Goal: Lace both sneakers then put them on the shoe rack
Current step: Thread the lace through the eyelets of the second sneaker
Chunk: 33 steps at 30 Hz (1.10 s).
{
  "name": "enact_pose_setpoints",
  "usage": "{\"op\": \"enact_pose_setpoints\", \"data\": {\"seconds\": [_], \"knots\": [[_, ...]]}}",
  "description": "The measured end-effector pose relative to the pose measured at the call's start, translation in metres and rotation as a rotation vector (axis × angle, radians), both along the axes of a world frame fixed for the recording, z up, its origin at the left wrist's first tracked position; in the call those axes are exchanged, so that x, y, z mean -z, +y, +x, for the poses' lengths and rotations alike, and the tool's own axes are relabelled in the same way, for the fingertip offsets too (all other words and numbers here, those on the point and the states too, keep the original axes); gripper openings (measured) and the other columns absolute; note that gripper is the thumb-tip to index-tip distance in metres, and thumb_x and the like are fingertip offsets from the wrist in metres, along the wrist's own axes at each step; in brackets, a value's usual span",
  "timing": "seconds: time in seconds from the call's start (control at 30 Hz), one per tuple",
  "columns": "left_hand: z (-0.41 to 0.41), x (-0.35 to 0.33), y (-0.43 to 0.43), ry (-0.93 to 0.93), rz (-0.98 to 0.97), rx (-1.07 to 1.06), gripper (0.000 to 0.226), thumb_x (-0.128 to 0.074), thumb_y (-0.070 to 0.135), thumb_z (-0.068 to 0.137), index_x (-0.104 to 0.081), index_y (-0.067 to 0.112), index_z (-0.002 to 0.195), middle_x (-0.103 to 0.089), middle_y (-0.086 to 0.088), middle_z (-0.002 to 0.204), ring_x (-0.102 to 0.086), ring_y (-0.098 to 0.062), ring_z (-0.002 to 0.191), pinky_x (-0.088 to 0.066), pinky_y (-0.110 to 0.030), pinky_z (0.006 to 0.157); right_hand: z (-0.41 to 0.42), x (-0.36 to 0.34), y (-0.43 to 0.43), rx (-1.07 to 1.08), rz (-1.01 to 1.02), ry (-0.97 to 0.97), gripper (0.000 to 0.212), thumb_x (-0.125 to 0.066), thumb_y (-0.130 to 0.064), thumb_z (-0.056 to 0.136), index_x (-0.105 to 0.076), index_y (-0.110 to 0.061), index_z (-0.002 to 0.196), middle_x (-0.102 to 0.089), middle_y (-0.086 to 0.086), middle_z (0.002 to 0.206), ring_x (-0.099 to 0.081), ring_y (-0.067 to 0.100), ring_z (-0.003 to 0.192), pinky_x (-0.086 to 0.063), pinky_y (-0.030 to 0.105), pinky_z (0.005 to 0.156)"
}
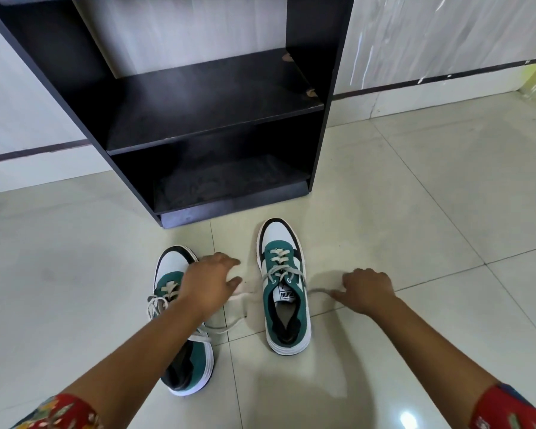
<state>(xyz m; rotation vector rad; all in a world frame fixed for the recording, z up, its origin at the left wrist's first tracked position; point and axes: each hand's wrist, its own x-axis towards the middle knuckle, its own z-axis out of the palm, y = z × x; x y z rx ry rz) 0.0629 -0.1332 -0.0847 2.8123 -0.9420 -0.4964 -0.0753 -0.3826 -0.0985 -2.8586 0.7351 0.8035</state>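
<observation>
Reaching, left hand (209, 281) spread loose over left sneaker (184, 320), right hand (367, 291) pinching right sneaker's (283, 292) lace (317, 291) on floor (415, 212).

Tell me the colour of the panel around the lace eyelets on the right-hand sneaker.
Teal green on the right sneaker, with off-white laces; the head view, the only one, shows it.

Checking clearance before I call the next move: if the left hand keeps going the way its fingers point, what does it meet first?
Probably the right-hand sneaker: the left hand points across the floor gap toward its near side, though depth is unclear.
</observation>
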Motion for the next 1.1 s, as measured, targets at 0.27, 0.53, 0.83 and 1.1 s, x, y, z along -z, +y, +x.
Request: {"op": "enact_pose_setpoints", "data": {"seconds": [0.27, 0.53, 0.83, 1.1], "knots": [[-0.021, 0.012, -0.035, 0.1, -0.325, -0.023, 0.012, -0.055, 0.026, 0.087, -0.06, 0.021, 0.098, -0.057, 0.008, 0.125, -0.05, -0.015, 0.115, -0.039, -0.028, 0.093, 0.032, -0.016, 0.044, -0.045, 0.461, -0.574, 0.018, -0.055, -0.022, 0.083, -0.067, -0.013, 0.093, -0.067, 0.005, 0.103, -0.059, 0.022, 0.099, -0.047, 0.034, 0.082], [-0.024, 0.009, -0.03, 0.247, -0.419, -0.053, 0.016, -0.052, 0.02, 0.091, -0.048, 0.02, 0.107, -0.063, 0.007, 0.094, -0.06, -0.012, 0.091, -0.048, -0.032, 0.081, 0.026, -0.021, 0.042, 0.245, 0.724, -0.573, 0.01, -0.05, -0.023, 0.086, -0.057, -0.017, 0.085, -0.056, -0.001, 0.056, -0.052, 0.018, 0.054, -0.04, 0.031, 0.057], [-0.028, 0.014, -0.033, 0.107, -0.424, 0.014, 0.011, -0.042, 0.018, 0.094, -0.05, 0.017, 0.102, -0.06, -0.001, 0.101, -0.053, -0.018, 0.099, -0.044, -0.032, 0.082, 0.024, -0.021, 0.04, 0.161, 0.758, -0.501, 0.006, -0.054, -0.019, 0.089, -0.059, -0.02, 0.093, -0.059, -0.005, 0.065, -0.057, 0.013, 0.061, -0.052, 0.035, 0.064], [-0.027, 0.01, -0.018, 0.122, -0.554, -0.103, 0.019, -0.063, 0.028, 0.085, -0.072, 0.03, 0.101, -0.056, 0.015, 0.08, -0.049, -0.009, 0.087, -0.038, -0.025, 0.073, 0.021, -0.023, 0.037, 0.145, 0.698, -0.466, 0.017, -0.058, -0.026, 0.089, -0.066, -0.016, 0.077, -0.053, -0.016, 0.044, -0.049, 0.0, 0.048, -0.032, 0.014, 0.048]]}}
